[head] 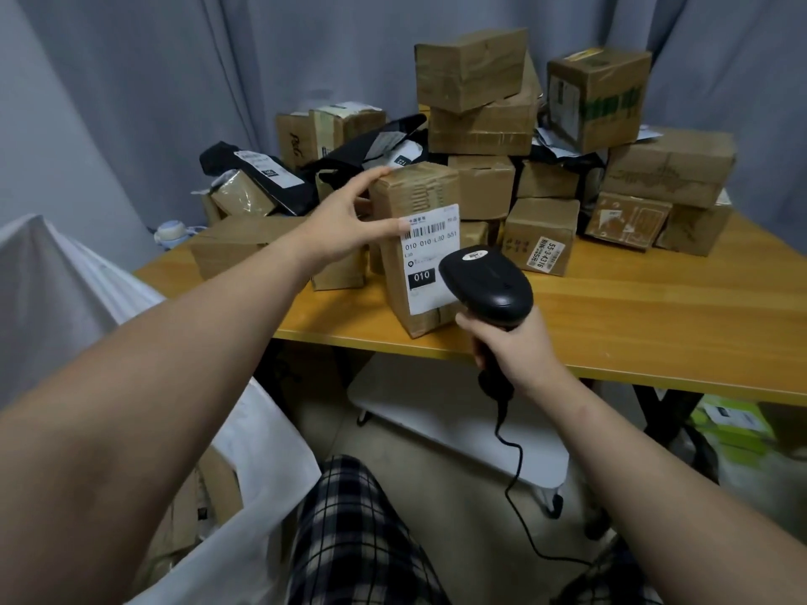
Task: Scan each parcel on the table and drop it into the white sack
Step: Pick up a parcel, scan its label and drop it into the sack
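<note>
Head view: looking down past both bare forearms at a wooden table (633, 316) crowded with boxes.
Left hand (345, 220): reaching forward, fingers spread wide, fingertips on the top left corner of the box and thumb pressed on the left edge of its label, pinching it between them.
Parcel (419, 198): a tall brown taped carton, upright at the table's near edge, its white barcode label (430, 255) facing the person.
Right hand (511, 342): fingers wrapped tight round the scanner's handle.
Scanner (489, 286): black, head just in front of the label's lower right corner, its cable (515, 473) trailing down to the floor.
White sack (262, 465): open at the person's left, below table height, with brown cartons (209, 495) showing inside.
Pile (480, 124): more cardboard boxes and black mailer bags (262, 168) stacked behind the held carton.
</note>
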Motion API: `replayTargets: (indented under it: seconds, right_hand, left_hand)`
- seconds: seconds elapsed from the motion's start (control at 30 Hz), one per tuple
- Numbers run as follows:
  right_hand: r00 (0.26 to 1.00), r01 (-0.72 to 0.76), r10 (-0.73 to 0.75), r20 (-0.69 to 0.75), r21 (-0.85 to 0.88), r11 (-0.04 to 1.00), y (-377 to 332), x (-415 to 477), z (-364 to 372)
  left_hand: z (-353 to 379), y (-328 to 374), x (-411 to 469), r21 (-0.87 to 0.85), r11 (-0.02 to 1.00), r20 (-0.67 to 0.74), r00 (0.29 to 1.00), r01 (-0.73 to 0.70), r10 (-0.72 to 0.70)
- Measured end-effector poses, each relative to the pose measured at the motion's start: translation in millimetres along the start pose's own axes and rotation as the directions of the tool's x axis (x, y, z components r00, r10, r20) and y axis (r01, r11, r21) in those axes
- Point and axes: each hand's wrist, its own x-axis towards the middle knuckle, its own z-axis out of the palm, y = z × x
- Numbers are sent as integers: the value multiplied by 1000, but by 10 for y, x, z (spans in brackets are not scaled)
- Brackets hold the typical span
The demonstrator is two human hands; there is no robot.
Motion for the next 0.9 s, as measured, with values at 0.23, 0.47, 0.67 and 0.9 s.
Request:
replayTargets:
  seconds: [0.23,0.47,0.67,0.9]
  right_hand:
    - [999,17,-18,-43,-16,1000,-78,53,16]
    - [1000,3,-4,-14,-70,998,-41,84,17]
    - [1000,-1,1,-11,-33,999,-25,85,30]
    - [1000,8,-8,5,-14,1000,14,81,23]
  left_hand:
    - [-40,-43,53,-126,989,-6,996,84,-85]
    - [-71,-130,102,-171,979,-17,993,109,-114]
    - [-93,-194,122,-185,976,-9,993,114,-118]
    - [-84,-179,120,-185,977,1,994,103,-105]
